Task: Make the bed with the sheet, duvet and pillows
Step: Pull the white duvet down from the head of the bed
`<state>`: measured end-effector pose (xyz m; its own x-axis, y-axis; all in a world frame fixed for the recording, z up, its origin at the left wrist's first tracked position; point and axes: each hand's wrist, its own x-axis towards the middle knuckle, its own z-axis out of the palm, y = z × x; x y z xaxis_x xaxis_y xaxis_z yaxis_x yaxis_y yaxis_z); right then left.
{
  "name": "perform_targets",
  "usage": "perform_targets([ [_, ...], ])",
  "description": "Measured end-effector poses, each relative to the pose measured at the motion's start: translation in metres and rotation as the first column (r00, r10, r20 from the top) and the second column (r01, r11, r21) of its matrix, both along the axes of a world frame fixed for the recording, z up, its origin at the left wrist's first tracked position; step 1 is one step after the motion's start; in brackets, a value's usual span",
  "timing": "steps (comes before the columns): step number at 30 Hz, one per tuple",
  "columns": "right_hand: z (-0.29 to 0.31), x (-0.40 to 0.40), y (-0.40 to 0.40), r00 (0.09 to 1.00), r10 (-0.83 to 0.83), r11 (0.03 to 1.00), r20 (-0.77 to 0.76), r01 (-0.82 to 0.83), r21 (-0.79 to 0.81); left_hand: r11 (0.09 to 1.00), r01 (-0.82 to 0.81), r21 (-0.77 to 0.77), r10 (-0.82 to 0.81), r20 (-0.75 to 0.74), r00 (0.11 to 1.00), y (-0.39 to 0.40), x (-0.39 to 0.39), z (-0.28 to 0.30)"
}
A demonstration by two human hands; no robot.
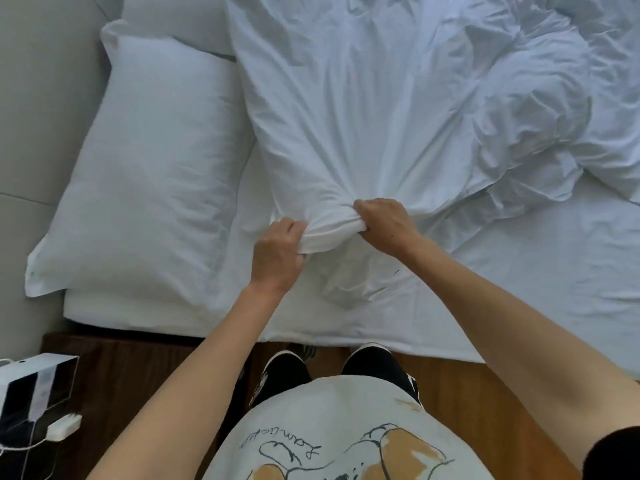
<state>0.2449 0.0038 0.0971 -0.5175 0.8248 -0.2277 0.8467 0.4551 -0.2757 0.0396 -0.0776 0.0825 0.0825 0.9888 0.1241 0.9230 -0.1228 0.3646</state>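
A white duvet [363, 116] lies spread and crumpled over the bed, heaped in folds at the upper right. Its near edge is bunched into a thick roll, and both hands grip that roll side by side: my left hand [277, 251] on its left end, my right hand [384, 220] on its right end. Fabric fans out in tight creases from the grip toward the far side. A large white pillow [145, 161] rests at the head of the bed on the left, with a second pillow [173, 19] behind it. The white sheet [536, 271] covers the mattress.
A grey padded headboard [41, 98] runs along the left. A dark wooden nightstand [121, 375] below it carries a black and white box [31, 393] and a white charger with cable [64, 427]. My feet stand on the wooden floor [467, 393] against the bed's side.
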Motion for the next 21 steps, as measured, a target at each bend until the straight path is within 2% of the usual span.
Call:
perform_targets([
  [3,0.012,0.005,-0.005,1.0,-0.017,0.998,0.021,0.018,-0.063,0.993,-0.048,-0.111,0.052,0.037,0.998,-0.014,0.005,-0.031],
  [7,0.034,0.015,-0.01,0.986,-0.111,0.99,-0.126,0.099,-0.102,0.924,-0.243,-0.294,0.292,0.134,0.947,-0.017,0.012,-0.064],
  [10,0.043,0.024,-0.02,0.973,-0.123,0.988,-0.194,0.102,-0.114,0.921,-0.25,-0.299,0.324,0.233,0.917,-0.005,0.017,-0.072],
  [12,0.045,0.029,-0.027,0.968,-0.157,0.981,-0.193,0.132,-0.139,0.926,-0.235,-0.296,0.306,0.222,0.926,0.012,0.013,-0.065],
  [17,0.05,0.033,-0.036,0.968,-0.214,0.966,-0.134,0.189,-0.176,0.977,-0.196,-0.089,0.208,0.149,0.967,0.053,-0.032,-0.018],
  [21,0.065,0.021,-0.038,0.96,-0.235,0.965,-0.151,0.212,-0.156,0.991,-0.018,0.133,0.007,0.087,0.996,0.067,-0.068,0.05],
])
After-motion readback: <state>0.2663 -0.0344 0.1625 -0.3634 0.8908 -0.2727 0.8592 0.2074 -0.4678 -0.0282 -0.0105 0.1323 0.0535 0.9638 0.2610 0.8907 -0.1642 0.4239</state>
